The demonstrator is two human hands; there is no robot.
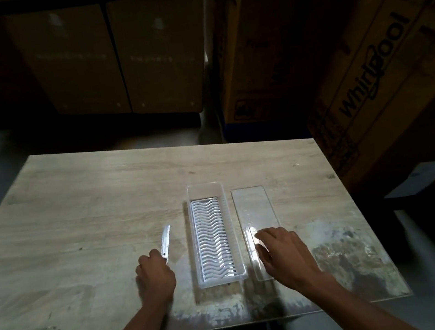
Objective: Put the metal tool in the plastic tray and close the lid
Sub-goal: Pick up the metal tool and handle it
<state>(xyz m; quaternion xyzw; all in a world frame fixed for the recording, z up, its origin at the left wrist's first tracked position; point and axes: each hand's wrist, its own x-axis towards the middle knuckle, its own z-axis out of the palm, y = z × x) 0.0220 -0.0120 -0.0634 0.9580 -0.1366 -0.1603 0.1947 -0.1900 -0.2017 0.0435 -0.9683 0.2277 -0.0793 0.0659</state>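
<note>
A narrow clear plastic tray (206, 191) with a wavy white insert stands open in the middle of the wooden table (88, 211). Left of it a flat metal tool (166, 242) points away from me, its near end pinched in my left hand (156, 279). The clear flat lid (255, 210) lies on the table just right of the tray, parallel to it. My right hand (282, 253) rests on the lid's near half, fingers spread over it and thumb at its left edge.
Large cardboard boxes stand behind the table (116, 57) and to the right (383, 59), close to the table's far right corner. The near table edge (210, 329) runs just above my forearms.
</note>
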